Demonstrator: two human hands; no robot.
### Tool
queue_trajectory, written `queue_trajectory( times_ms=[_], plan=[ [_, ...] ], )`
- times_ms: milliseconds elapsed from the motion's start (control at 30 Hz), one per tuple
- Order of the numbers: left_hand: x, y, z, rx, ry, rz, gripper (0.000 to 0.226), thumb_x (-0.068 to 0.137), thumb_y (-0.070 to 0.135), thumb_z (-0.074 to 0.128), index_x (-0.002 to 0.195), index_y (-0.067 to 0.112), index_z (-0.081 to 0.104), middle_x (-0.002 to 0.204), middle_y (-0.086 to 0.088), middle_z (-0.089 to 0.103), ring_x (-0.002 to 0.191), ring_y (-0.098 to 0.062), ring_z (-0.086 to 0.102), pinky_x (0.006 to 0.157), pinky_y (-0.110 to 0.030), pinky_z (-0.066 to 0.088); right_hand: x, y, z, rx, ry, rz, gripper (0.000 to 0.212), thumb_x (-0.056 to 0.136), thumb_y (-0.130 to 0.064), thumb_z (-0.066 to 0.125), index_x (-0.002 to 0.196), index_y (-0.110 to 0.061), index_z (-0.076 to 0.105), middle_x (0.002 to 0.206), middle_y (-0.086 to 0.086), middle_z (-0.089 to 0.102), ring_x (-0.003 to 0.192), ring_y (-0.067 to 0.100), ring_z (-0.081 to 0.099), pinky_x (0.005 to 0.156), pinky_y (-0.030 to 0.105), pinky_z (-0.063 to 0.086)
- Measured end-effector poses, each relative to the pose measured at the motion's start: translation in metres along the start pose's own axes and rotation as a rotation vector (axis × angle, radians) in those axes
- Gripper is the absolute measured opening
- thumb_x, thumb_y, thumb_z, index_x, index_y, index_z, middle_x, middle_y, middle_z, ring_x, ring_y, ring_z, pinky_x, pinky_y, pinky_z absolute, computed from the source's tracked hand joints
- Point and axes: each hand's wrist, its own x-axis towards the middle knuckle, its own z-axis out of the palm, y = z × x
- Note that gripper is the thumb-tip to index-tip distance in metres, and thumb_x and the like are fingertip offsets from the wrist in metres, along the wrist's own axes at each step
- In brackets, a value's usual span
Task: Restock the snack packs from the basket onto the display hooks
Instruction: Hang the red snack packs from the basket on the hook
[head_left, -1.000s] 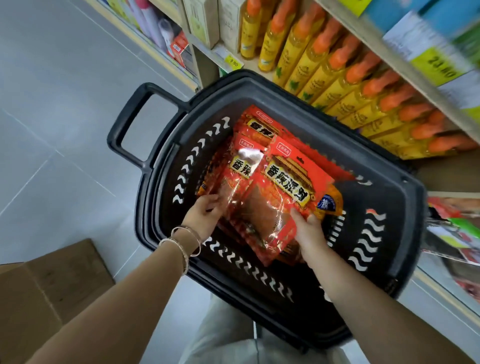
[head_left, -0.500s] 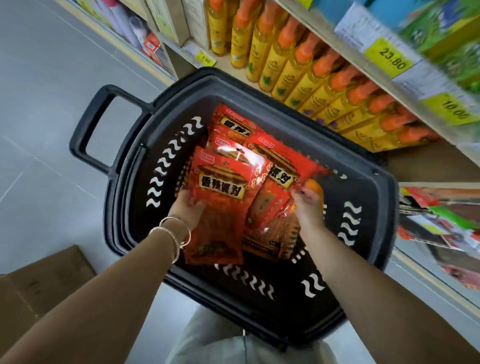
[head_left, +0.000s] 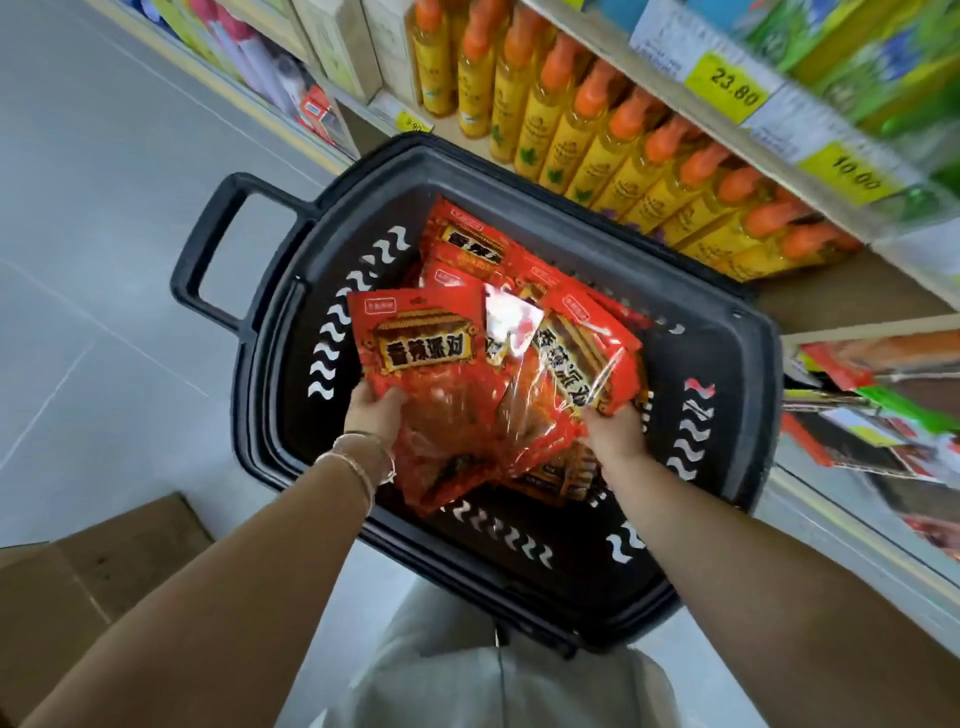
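Early stage. Left hand (head_left: 376, 415) grips one snack pack (head_left: 426, 353); right hand (head_left: 610, 434) pinches a fanned bundle of packs (head_left: 576, 364) just beside it, both over the basket (head_left: 270, 415). Spare packs (head_left: 467, 239) lie beyond the hands. Judged: hanging not yet begun.

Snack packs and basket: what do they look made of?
The snack packs look like thin, glossy plastic film, printed red with a clear window: glare and crinkles show. The basket looks like moulded hard plastic, matte dark grey, with wavy slots cut through its walls.
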Motion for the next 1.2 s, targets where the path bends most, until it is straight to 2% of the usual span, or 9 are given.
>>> queue_trajectory(
  times_ms=[200, 333, 467, 600, 700, 833, 1000, 1100, 1200],
  plan=[
    [-0.059, 0.016, -0.004, 0.045, -0.042, 0.115, 0.033, 0.091, 0.037, 0.051, 0.116, 0.016, 0.054, 0.107, -0.012, 0.066, 0.098, -0.033, 0.063, 0.092, -0.049, 0.05, -0.08, 0.025, -0.04, 0.163, 0.001, -0.09, 0.029, 0.094, -0.034, 0.054, 0.108, -0.009, 0.06, 0.103, 0.015, 0.065, 0.099, 0.033, 0.063, 0.094, 0.047, 0.048],
    [-0.104, 0.019, 0.003, 0.099, -0.127, 0.134, 0.054, 0.092, 0.054, 0.043, 0.127, 0.013, 0.049, 0.115, -0.011, 0.061, 0.101, -0.031, 0.061, 0.078, -0.042, 0.055, -0.124, 0.027, -0.079, 0.135, 0.012, -0.259, 0.038, 0.096, -0.047, 0.043, 0.089, -0.014, 0.062, 0.073, 0.005, 0.06, 0.073, 0.022, 0.063, 0.065, 0.034, 0.043],
    [-0.149, 0.018, 0.021, 0.212, -0.22, 0.292, 0.064, 0.089, 0.056, 0.047, 0.127, 0.005, 0.051, 0.125, -0.016, 0.059, 0.119, -0.032, 0.053, 0.106, -0.041, 0.039, -0.15, 0.036, -0.129, 0.066, 0.165, -0.456, 0.041, 0.098, -0.042, 0.04, 0.061, -0.023, 0.043, 0.048, -0.01, 0.038, 0.048, 0.009, 0.041, 0.047, 0.027, 0.025],
    [-0.211, 0.026, 0.053, 0.276, -0.294, 0.613, 0.018, 0.087, 0.039, 0.062, 0.084, 0.023, 0.071, 0.086, 0.008, 0.072, 0.102, -0.023, 0.064, 0.091, -0.03, 0.045, -0.173, 0.049, -0.2, 0.117, 0.323, -0.666, 0.041, 0.093, -0.045, 0.037, 0.063, -0.019, 0.046, 0.049, -0.002, 0.042, 0.045, 0.008, 0.04, 0.046, 0.023, 0.028],
    [-0.269, 0.034, 0.086, 0.196, -0.396, 0.779, 0.012, 0.085, 0.032, 0.066, 0.078, 0.027, 0.074, 0.079, 0.006, 0.073, 0.085, -0.012, 0.069, 0.081, -0.03, 0.053, -0.183, 0.066, -0.264, 0.308, 0.423, -0.784, 0.034, 0.095, -0.04, 0.04, 0.094, -0.013, 0.062, 0.075, 0.001, 0.062, 0.068, 0.01, 0.056, 0.065, 0.031, 0.043],
    [-0.353, 0.04, 0.138, 0.118, -0.352, 1.031, 0.013, 0.087, 0.025, 0.064, 0.075, 0.028, 0.066, 0.065, 0.02, 0.065, 0.058, 0.019, 0.055, 0.053, 0.0, 0.04, -0.195, 0.092, -0.361, 0.451, 0.561, -0.932, 0.014, 0.097, -0.033, 0.046, 0.093, -0.034, 0.059, 0.085, -0.02, 0.061, 0.075, -0.017, 0.055, 0.069, 0.005, 0.041],
    [-0.437, 0.044, 0.214, 0.029, -0.374, 1.118, 0.022, 0.089, 0.033, 0.06, 0.068, 0.029, 0.061, 0.066, 0.011, 0.057, 0.066, -0.009, 0.054, 0.068, -0.023, 0.04, -0.21, 0.122, -0.48, 0.47, 0.714, -0.954, 0.022, 0.096, -0.038, 0.046, 0.083, -0.027, 0.06, 0.081, -0.022, 0.06, 0.07, -0.008, 0.054, 0.067, 0.011, 0.035],
    [-0.486, 0.047, 0.252, 0.022, -0.322, 1.205, 0.03, 0.089, 0.044, 0.056, 0.062, 0.031, 0.058, 0.06, 0.022, 0.052, 0.053, 0.011, 0.043, 0.055, -0.009, 0.032, -0.222, 0.137, -0.541, 0.52, 0.762, -0.976, 0.029, 0.097, -0.039, 0.047, 0.085, -0.017, 0.063, 0.079, -0.006, 0.066, 0.069, 0.003, 0.056, 0.074, 0.025, 0.042],
    [-0.528, 0.056, 0.282, 0.014, -0.373, 1.303, 0.03, 0.088, 0.051, 0.054, 0.082, 0.026, 0.069, 0.077, 0.011, 0.064, 0.073, -0.001, 0.055, 0.066, -0.015, 0.035, -0.24, 0.142, -0.598, 0.562, 0.882, -1.014, 0.032, 0.093, -0.045, 0.048, 0.077, -0.022, 0.062, 0.074, -0.01, 0.063, 0.067, 0.001, 0.056, 0.07, 0.017, 0.043]
  ],
)
